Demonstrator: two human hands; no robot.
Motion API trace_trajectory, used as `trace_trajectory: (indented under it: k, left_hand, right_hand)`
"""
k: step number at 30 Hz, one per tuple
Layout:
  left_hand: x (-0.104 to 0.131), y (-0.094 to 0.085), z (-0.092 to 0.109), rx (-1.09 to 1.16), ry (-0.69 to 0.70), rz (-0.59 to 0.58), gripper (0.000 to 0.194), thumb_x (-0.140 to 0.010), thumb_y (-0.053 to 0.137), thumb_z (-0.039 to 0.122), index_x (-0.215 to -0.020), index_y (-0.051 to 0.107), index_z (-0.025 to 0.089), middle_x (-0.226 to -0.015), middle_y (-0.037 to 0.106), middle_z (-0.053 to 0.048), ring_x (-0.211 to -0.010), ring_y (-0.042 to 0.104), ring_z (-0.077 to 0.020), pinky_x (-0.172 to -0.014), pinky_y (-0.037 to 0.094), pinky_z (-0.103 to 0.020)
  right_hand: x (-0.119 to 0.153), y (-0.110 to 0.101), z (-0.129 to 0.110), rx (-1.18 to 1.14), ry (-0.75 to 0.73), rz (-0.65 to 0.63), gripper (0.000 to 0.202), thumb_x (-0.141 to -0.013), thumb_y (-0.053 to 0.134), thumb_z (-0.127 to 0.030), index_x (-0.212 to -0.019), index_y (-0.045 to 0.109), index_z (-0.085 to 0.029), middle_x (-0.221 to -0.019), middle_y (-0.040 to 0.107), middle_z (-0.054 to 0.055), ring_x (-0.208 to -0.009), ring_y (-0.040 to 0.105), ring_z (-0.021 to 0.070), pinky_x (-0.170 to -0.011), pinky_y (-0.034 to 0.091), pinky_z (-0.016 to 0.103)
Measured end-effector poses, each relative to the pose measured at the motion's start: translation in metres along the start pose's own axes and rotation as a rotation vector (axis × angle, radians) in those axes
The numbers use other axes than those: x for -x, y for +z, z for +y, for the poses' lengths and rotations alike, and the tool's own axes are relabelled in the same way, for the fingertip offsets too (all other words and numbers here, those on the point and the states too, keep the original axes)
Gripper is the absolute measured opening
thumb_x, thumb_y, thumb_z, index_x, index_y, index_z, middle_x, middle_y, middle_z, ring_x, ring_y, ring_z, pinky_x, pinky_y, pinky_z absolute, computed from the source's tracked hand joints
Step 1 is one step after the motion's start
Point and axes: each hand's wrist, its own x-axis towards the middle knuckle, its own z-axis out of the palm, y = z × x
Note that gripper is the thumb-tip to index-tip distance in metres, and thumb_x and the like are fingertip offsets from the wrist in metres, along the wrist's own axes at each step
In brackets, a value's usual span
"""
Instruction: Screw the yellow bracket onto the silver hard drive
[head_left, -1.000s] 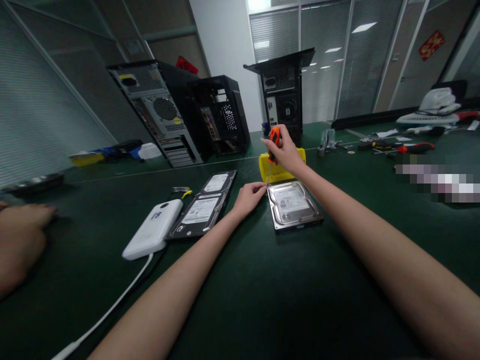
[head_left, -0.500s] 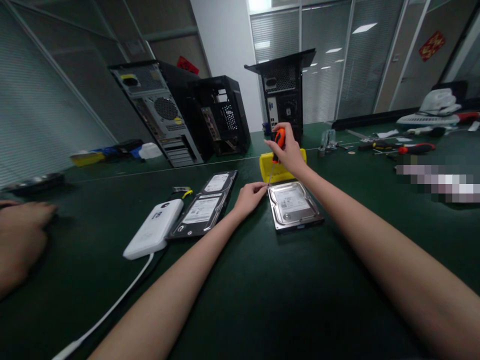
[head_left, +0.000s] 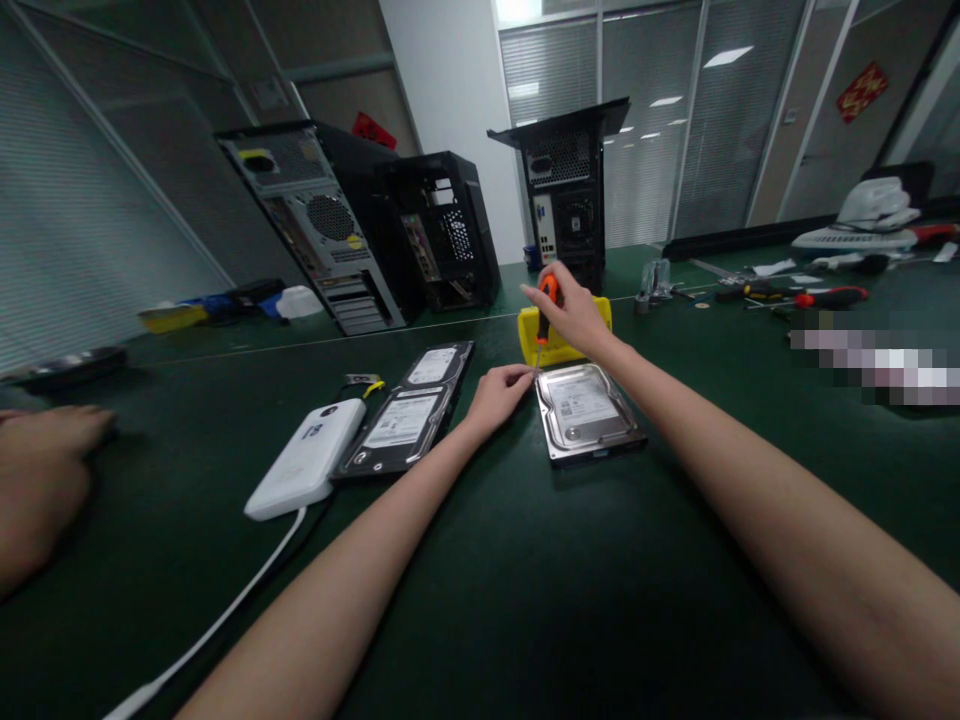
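A silver hard drive lies label up on the dark green table. My right hand is closed around the orange and black handle of a screwdriver, whose shaft points down to the drive's far left corner. My left hand rests beside that corner, thumb and fingers pinched together near the screwdriver's tip. Whatever sits between those fingertips is too small to make out. Just behind the drive stands a yellow plastic holder, partly covered by my right hand.
Left of my left hand lie two more hard drives and a white power bank with a cable. Computer cases stand at the back. Pliers and other tools lie right. Another person's hand is at the left edge.
My right hand has come down slightly and to the left, and the screwdriver stands more upright. My left hand and the hard drive have stayed in place.
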Motion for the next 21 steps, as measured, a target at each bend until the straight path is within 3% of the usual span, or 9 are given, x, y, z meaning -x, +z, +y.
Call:
trace_trajectory:
  k: [3,10,21]
  left_hand:
    - [0.0,0.0,0.001,0.003,-0.006,-0.004,0.036,-0.085,0.048,0.035,-0.106,0.07,0.015,-0.104,0.072,-0.006,-0.097,0.065,-0.0222,-0.086,0.048,-0.029]
    - [0.0,-0.001,-0.002,-0.017,0.03,-0.008,0.036,-0.087,0.045,0.035,-0.106,0.07,0.017,-0.105,0.072,-0.006,-0.097,0.064,-0.0223,-0.086,0.047,-0.03]
    - [0.0,-0.001,-0.003,0.019,0.025,-0.009,0.036,-0.086,0.049,0.039,-0.107,0.07,0.018,-0.108,0.071,-0.006,-0.1,0.064,-0.0222,-0.089,0.046,-0.03]
  right_hand:
    - [0.002,0.004,0.0,0.006,-0.055,-0.044,0.029,-0.088,0.044,-0.05,-0.089,0.046,-0.021,-0.072,0.051,0.0,-0.062,0.048,0.0127,-0.065,0.041,0.028]
    - [-0.003,0.0,-0.011,-0.025,-0.102,0.047,0.026,-0.089,0.044,-0.046,-0.09,0.046,-0.021,-0.078,0.053,0.001,-0.065,0.048,0.0125,-0.069,0.041,0.028]
    - [-0.001,-0.008,-0.012,0.113,0.03,0.239,0.028,-0.091,0.039,-0.046,-0.104,0.049,-0.022,-0.086,0.059,0.006,-0.076,0.057,0.021,-0.074,0.042,0.036]
